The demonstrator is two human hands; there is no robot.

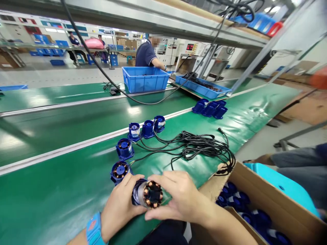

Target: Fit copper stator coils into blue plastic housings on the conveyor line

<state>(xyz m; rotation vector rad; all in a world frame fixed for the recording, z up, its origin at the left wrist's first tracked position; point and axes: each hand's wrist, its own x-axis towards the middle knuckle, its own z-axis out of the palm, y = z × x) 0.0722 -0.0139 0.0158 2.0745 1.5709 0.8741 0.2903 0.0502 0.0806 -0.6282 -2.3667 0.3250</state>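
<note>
In front of me, my left hand is closed around a dark blue motor housing. The fingers and thumb of my right hand grip a round motor stator, a metal ring with copper coils facing me. Stator and housing are against each other; how far one sits inside the other is hidden. Just beyond my left hand stands a blue motor with copper windings showing. Several similar units, such as the blue motor, form a curved row with black cables running right into a tangled bundle.
A cardboard box of blue parts stands at the lower right, beside a turquoise stool. More blue housings lie farther back on the green mat. Behind are a blue bin, a blue tray and another person.
</note>
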